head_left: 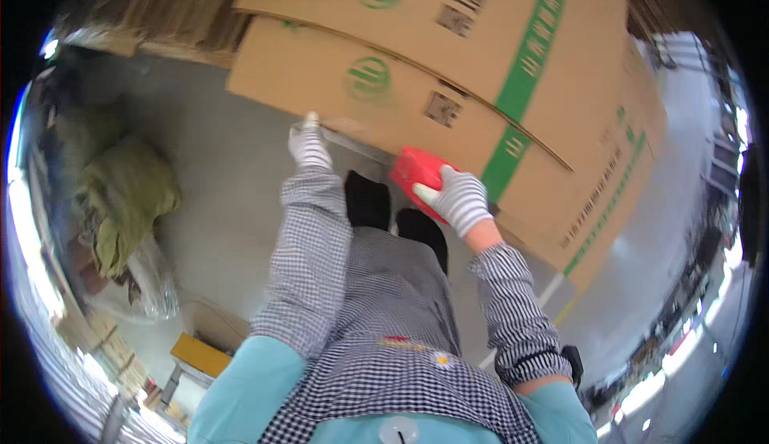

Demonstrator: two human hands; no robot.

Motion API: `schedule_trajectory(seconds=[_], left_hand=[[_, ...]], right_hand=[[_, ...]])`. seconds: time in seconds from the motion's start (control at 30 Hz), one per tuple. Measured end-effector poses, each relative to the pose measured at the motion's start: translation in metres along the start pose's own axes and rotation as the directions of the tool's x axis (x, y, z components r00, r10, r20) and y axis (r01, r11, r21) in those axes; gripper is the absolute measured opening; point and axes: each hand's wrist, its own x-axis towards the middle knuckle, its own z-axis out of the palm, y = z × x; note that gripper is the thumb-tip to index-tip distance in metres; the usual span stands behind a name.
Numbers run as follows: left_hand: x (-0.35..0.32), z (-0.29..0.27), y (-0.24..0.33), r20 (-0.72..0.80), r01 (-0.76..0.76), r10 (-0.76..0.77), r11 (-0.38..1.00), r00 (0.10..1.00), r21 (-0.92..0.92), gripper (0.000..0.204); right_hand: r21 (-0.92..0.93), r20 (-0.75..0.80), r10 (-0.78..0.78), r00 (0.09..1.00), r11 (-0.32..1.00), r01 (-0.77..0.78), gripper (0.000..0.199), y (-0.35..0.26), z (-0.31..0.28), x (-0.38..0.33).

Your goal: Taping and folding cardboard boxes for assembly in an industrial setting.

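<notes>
A large brown cardboard box (312, 63) with green print and a wide green band lies before me, its flaps overlapping along a seam. At its near edge is my left hand (308, 143) in a white and grey striped glove, closed on the cardboard with one finger over the edge; the other fingers are partly hidden. My right hand (460, 200), gloved alike, grips a red hand-sized block-like tool (418, 170) against the near side of the box. The tool's underside is hidden, so its exact kind does not show.
Stacked cardboard sheets (152, 3) stand beyond the box at upper left. A green cloth heap (132, 191) and clear plastic (156, 284) lie on the grey floor (216, 219) to the left. Behind them is a yellow-topped stand (200, 354). My dark shoes (368, 199) are close below the box.
</notes>
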Motion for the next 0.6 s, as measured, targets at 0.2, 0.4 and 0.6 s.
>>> schedule_trajectory(seconds=[0.2, 0.4, 0.6], left_hand=[[0.013, -0.001, 0.003, 0.017, 0.201, -0.203, 0.944, 0.979, -0.260, 0.047], [-0.012, -0.005, 0.011, 0.086, 0.242, -0.227, 0.903, 0.970, -0.355, 0.050], [-0.022, 0.018, 0.015, 0.154, 0.127, -0.059, 0.867, 0.986, -0.481, 0.044]], right_hand=[[0.084, -0.072, -0.056, 0.996, 0.995, 0.062, 0.067, 0.098, -0.002, -0.078], [-0.246, 0.125, 0.550, 0.826, 0.823, -0.511, 0.055, 0.147, 0.002, -0.068], [-0.769, 0.000, 0.196, 0.981, 0.626, -0.126, 0.029, 0.165, 0.081, -0.038]])
